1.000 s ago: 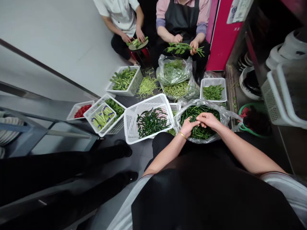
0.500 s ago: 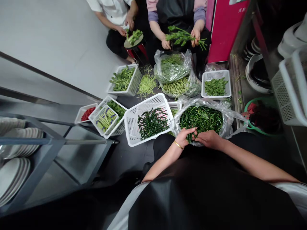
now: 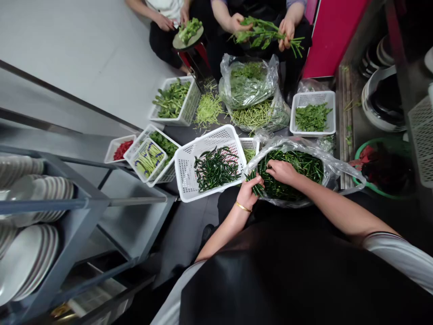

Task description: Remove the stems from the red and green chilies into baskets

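A clear plastic bag (image 3: pixel 338 167) full of long green chili peppers (image 3: pixel 301 164) lies open in front of my lap. My left hand (image 3: pixel 248 193), with a gold bangle at the wrist, is closed round a small bunch of green peppers at the bag's left edge. Over the peppers in the bag is my right hand (image 3: pixel 282 172), its fingers pinched together; what they hold, if anything, is too small to make out. Left of the bag, a white basket (image 3: pixel 187 178) has a pile of green peppers (image 3: pixel 216 169) in it.
Two people sit opposite, one holding leafy stalks (image 3: pixel 262 34). White baskets of greens (image 3: pixel 172 99) and red peppers (image 3: pixel 122 150) stand around. A grey rack (image 3: pixel 77 225) with plates is at the left, a green tub (image 3: pixel 367 183) at the right.
My right hand has moved away from my left hand, up into the bag. My left hand has shifted slightly left with its peppers. The view has tilted lower.
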A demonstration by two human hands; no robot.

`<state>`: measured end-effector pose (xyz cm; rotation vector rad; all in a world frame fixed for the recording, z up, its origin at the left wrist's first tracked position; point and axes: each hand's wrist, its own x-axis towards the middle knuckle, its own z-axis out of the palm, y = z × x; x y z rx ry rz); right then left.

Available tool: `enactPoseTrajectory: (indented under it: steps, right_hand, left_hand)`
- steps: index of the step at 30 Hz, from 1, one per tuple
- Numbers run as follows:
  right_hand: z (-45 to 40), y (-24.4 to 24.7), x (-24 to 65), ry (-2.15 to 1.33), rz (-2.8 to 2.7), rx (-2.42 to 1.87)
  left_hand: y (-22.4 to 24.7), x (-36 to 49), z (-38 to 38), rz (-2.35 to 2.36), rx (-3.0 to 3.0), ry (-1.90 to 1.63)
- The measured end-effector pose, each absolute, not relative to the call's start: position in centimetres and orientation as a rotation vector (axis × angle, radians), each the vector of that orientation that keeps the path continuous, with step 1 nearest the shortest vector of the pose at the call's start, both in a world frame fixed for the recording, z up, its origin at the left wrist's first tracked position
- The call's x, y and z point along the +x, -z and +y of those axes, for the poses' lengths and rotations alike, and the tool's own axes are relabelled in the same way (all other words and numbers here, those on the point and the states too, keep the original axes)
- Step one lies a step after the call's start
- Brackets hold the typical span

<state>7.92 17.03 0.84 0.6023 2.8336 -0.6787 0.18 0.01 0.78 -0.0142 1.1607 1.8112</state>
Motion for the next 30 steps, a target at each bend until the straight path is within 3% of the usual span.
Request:
enactPoseTrajectory:
  steps: [9, 13, 16, 21, 30]
  right_hand:
    - [18.4, -4.7, 11.5, 1.727, 2.75, 0.649]
    - [16.8, -3.3, 12.3, 1.623, 2.827, 0.691]
    - [15.3, -2.0, 13.0, 1.454, 2.849, 0.449]
    - [12.8, -2.1, 14.5, 1.475, 2.802, 0.163]
    - [9.5, -4.4, 16.1, 1.92, 2.362, -0.104]
  left_hand:
    - [-1.3, 1.0, 4.8, 1.397, 0.279, -1.693]
    - [-1.2, 0.5, 4.8, 1.283, 0.212, -1.752]
    - [-1.4, -0.4, 3.3, 1.18, 0.092, -1.722]
    - [-1.9, 0.6, -0.4, 1.084, 0.085, -1.699]
    - [-1.6, 4.4, -4.7, 0.898, 0.128, -1.648]
